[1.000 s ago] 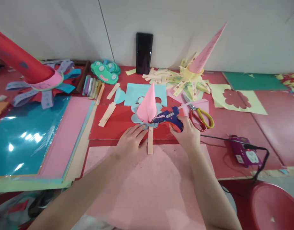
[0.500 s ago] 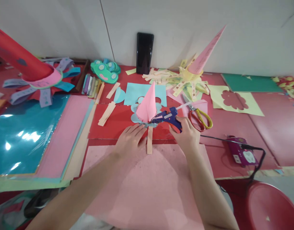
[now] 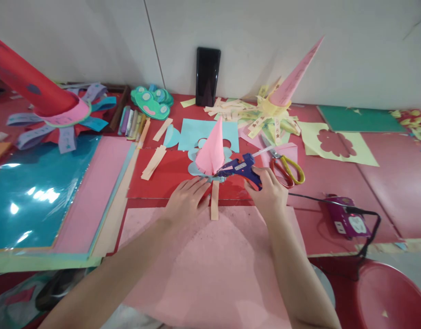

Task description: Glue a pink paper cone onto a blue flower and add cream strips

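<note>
Right hand: fingers wrapped round glue gun, aimed at base of cone, mid-frame, over flower. Left hand: fingers close together at flower's near edge; whether gripping, cannot tell. Little changed since a second ago; seemingly mid-gluing. Outward: scissors, right of centre

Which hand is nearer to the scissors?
Right. The right hand, on the glue gun, is just left of the scissors; the left hand is farther left, beside the pale strip.

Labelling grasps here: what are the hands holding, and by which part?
The right hand holds the blue glue gun by its handle. The left hand lies at the near edge of the light-blue paper flower; whether it grips cannot be told.
</note>
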Tool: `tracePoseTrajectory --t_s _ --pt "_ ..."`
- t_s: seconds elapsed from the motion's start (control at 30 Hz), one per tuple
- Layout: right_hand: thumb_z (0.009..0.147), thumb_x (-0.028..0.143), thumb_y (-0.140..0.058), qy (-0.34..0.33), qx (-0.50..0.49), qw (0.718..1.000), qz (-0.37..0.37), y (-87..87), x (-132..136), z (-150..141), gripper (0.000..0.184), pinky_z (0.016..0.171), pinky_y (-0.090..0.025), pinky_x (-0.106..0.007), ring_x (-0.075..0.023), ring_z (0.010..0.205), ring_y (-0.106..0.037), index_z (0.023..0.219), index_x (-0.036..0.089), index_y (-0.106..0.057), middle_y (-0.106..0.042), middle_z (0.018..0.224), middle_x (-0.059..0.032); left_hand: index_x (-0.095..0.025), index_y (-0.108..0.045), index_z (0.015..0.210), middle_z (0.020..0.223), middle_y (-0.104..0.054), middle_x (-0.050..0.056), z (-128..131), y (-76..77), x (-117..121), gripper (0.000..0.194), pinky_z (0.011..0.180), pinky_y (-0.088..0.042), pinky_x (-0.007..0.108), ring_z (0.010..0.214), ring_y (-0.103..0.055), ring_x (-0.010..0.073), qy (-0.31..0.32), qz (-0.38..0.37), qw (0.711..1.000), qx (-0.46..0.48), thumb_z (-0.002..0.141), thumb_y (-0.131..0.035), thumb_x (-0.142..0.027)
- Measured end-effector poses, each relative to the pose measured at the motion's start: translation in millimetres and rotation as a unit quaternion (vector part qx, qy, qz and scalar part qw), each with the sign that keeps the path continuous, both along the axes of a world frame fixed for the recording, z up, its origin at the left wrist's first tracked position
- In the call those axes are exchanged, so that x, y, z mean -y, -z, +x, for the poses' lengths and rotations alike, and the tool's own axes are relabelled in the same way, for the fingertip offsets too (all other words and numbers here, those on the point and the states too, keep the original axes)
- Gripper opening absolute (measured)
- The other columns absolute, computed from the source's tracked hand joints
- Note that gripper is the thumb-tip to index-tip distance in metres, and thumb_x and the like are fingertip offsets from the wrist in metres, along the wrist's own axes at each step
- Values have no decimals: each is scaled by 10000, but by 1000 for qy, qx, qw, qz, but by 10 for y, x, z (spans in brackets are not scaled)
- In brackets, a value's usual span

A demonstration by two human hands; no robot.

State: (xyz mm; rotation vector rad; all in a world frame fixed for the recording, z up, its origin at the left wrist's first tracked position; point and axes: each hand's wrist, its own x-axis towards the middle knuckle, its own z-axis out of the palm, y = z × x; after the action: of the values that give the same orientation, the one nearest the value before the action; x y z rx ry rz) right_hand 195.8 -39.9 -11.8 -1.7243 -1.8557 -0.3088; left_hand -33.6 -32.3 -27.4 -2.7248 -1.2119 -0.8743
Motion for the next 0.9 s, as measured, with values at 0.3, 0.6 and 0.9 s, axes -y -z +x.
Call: tracePoseTrajectory --t_s 0.3,0.6,0.9 --pt "780 257 -569 19 14 1000 5 -8 -13 38 237 566 -451 -224 -154 769 -661 1014 220 -588 -691 923 -23 -109 -633 1051 1071 -696 91 -5 -1 0 245 837 -535 395 1018 -642 245 -1 1 1000 -6 871 -485 -186" --pt "682 491 -666 82 -93 988 -88 5 -56 75 433 584 -459 -290 -217 806 -644 1012 224 -581 -680 957 -54 -131 -626 1070 1090 -690 82 -8 -25 -15 250 855 -530 393 1027 -638 236 -7 -36 999 8 865 -494 -185" --pt "795 619 -449 121 -369 916 -98 151 -194 645 461 523 -401 -293 -133 543 -509 916 184 -542 -559 661 6 -155 -631 1033 1074 -687 91 -32 -11 -24 226 825 -540 377 982 -650 224 -9 -41 999 27 854 -496 -186"
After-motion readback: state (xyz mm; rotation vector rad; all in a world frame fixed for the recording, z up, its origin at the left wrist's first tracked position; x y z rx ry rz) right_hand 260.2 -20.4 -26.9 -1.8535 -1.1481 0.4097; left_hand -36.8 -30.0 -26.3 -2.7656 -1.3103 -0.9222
